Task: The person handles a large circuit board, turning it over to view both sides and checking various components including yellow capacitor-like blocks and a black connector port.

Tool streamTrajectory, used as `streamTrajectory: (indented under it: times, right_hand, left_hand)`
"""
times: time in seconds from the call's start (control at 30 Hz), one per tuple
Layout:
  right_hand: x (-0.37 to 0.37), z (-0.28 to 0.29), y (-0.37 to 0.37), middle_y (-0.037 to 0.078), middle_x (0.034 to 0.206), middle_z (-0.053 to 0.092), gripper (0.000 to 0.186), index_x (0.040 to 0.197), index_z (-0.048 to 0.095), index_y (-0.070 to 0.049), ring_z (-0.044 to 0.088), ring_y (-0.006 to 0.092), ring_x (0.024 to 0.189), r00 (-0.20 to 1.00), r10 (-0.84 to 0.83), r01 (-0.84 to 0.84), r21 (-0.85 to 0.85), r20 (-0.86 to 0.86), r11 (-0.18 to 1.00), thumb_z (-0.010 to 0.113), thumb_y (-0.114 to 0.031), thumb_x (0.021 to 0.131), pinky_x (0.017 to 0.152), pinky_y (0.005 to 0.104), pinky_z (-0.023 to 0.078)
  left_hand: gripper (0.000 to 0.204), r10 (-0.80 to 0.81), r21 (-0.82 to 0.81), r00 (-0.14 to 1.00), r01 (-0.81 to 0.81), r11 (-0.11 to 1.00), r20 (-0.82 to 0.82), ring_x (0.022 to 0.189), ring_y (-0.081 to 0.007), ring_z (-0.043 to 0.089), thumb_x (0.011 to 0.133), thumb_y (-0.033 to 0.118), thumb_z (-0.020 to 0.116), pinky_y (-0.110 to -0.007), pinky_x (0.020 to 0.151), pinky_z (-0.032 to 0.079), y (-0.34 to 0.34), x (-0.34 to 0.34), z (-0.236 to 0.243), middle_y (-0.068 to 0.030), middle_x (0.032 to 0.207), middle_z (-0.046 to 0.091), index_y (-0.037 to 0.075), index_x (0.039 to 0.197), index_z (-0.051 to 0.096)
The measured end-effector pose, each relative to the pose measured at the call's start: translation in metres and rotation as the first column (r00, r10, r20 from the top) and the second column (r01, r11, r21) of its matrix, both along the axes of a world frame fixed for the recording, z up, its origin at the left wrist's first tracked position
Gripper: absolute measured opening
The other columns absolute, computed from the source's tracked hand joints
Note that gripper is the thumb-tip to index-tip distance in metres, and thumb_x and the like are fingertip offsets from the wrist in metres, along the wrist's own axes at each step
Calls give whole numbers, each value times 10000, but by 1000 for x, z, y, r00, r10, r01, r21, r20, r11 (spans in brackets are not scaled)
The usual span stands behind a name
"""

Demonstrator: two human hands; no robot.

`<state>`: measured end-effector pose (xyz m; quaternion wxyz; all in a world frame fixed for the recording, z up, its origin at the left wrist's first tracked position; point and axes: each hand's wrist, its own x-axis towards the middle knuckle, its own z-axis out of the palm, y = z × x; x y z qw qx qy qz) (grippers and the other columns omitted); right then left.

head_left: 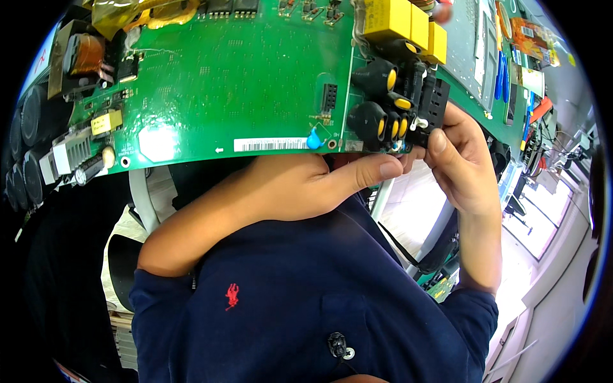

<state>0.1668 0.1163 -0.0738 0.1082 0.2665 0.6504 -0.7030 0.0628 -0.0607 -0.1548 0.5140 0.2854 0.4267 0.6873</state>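
A large green circuit board (230,83) spans the upper part of the view, tilted with its near edge above my lap. My left hand (338,182) reaches across to the board's near right corner. Its thumb lies along the edge, while the other fingers are mostly hidden beneath. At the board's right end, my right hand (463,159) has its thumb and fingers closed at the lower corner of a black slotted connector block (434,105). Black-sleeved parts with yellow ends (377,121) stand next to that block. Exactly what the fingertips press is partly hidden.
Yellow box-shaped components (408,29) rise at the board's far right. Large black capacitors (41,118) and a copper coil (86,54) crowd its left end. Beyond, blue-handled tools (502,76) and an orange packet (533,41) lie on a bench.
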Motion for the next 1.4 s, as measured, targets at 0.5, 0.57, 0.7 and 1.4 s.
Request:
streamTrajectory:
  times: [0.5, 0.57, 0.7, 1.4]
  right_hand:
    - [-4, 8, -2, 91, 951, 651, 523, 1282, 443, 18, 625, 126, 763, 995, -40, 40, 2, 89, 999, 674, -169, 851, 664, 249, 508]
    - [-2, 6, -5, 92, 954, 651, 532, 1291, 436, 20, 626, 127, 761, 994, -80, 81, -10, 70, 997, 672, -164, 852, 661, 248, 507]
    - [-1, 2, -8, 98, 945, 652, 536, 1300, 433, 26, 631, 132, 757, 990, -133, 134, -40, 48, 990, 667, -156, 854, 658, 248, 506]
    - [-66, -19, 7, 183, 1180, 592, 624, 1165, 559, 21, 548, 277, 1129, 698, 566, 454, 882, -438, 123, 280, -491, 945, 934, 362, 421]
  left_hand:
    - [195, 44, -49, 996, -41, 998, 72, 665, -91, 578, 927, 206, 603, -235, 604, 466, 2, 10, 3, -27, 787, 639, 21, 972, 643]
    - [200, 53, -32, 997, -51, 998, 63, 659, -92, 585, 927, 216, 606, -229, 596, 468, 3, 10, 3, -23, 774, 630, 20, 953, 640]
    - [192, 73, -35, 995, -70, 997, 73, 652, -93, 586, 911, 214, 628, -227, 599, 474, 3, 8, 4, -19, 771, 634, 27, 949, 652]
    - [173, 216, 73, 894, -264, 962, 393, 851, -183, 597, 877, 153, 605, -308, 788, 490, -4, -1, -46, -82, 965, 648, 50, 1014, 629]
